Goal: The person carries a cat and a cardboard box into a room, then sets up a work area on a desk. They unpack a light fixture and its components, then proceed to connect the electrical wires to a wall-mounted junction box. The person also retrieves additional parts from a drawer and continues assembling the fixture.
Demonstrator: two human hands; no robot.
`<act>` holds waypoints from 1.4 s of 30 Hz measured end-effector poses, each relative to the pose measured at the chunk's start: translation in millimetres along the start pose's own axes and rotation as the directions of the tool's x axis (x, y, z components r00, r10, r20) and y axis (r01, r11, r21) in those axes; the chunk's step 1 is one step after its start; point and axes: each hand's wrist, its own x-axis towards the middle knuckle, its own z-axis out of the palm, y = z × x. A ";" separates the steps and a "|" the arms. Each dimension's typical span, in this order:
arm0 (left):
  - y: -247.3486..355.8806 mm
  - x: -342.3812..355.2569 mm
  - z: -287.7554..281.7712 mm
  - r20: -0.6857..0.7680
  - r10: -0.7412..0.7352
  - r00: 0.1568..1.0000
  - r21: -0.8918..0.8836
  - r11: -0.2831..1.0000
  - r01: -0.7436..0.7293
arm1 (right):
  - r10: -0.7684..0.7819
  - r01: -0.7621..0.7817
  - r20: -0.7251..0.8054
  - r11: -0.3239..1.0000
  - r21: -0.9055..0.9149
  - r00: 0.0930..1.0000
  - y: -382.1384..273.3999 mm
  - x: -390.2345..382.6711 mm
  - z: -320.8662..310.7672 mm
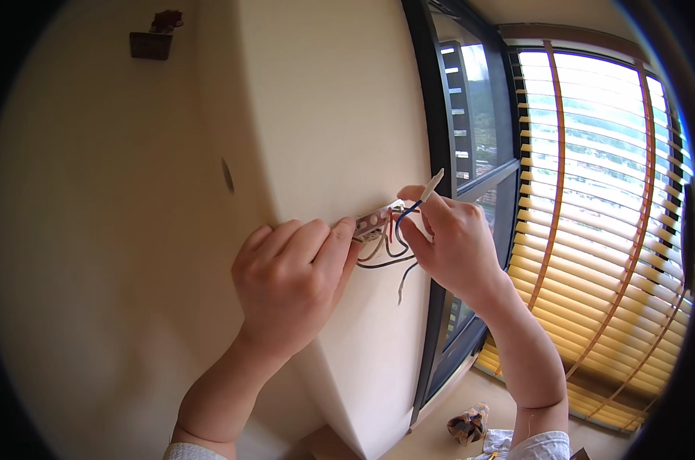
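A perforated mounting strip (pixel 371 222) lies against the cream wall, across an opening with loose wires. My left hand (pixel 290 268) is closed on the strip's left end, fingertips pressed to it. At the strip's right end my right hand (pixel 458 241) has its thumb and forefinger curled together; what they pinch is hidden. A blue wire (pixel 402 221) with a white connector cap (pixel 433 185) sticks up across the right fingers. Below the strip, a dark wire (pixel 386 265) and some paler ones loop out, and a loose wire end (pixel 401 291) hangs down.
To the right stands a dark-framed window (pixel 478 184), then slatted blinds (pixel 577 230) with light behind. A small dark wall bracket (pixel 149 46) is at upper left. A crumpled patterned bag (pixel 468 424) sits low near the floor. The wall's corner edge runs down left of my hands.
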 end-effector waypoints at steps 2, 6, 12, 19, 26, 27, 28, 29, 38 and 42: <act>0.1 0.8 -0.6 0.001 -0.001 1.000 0.003 1.000 0.001 | -0.030 0.029 -0.007 0.999 -0.041 1.000 10.8 -3.0 6.8; -0.3 -0.8 0.6 0.009 -0.001 1.000 0.003 1.000 0.001 | -0.048 0.048 -0.039 0.999 -0.013 0.998 8.7 -2.9 7.6; 1.0 0.1 0.0 0.000 -0.006 1.000 0.002 1.000 0.006 | -0.073 0.073 -0.035 0.997 -0.003 0.997 12.3 -4.1 5.7; 0.8 -0.9 -1.2 -0.004 -0.001 1.000 0.003 1.000 0.001 | -0.068 0.067 -0.035 0.997 -0.025 0.997 9.7 -6.0 5.1; 0.8 -0.6 -1.7 -0.004 0.002 1.000 0.007 1.000 -0.002 | -0.195 0.188 -0.111 0.979 -0.075 0.975 22.6 -7.7 9.1; 0.1 -1.1 -1.2 -0.003 0.001 1.000 0.006 1.000 -0.001 | -0.204 0.198 -0.113 0.978 -0.059 0.973 24.3 -7.6 10.5; -0.4 -1.3 -0.7 -0.003 0.000 1.000 0.004 1.000 0.000 | -0.212 0.209 -0.116 0.977 -0.044 0.970 26.1 -7.5 12.2; -0.6 -1.0 -0.4 -0.004 0.000 1.000 0.002 1.000 0.000 | -0.222 0.220 -0.120 0.975 -0.030 0.968 27.6 -7.3 13.8; 1.4 -1.0 -0.6 -0.006 -0.007 1.000 0.000 1.000 0.007 | -0.141 0.144 -0.084 0.989 0.028 0.986 26.6 -9.3 9.2; 1.7 -0.8 -0.9 -0.003 -0.005 1.000 0.008 1.000 0.005 | -0.208 0.209 -0.130 0.978 -0.006 0.969 25.9 -6.7 12.9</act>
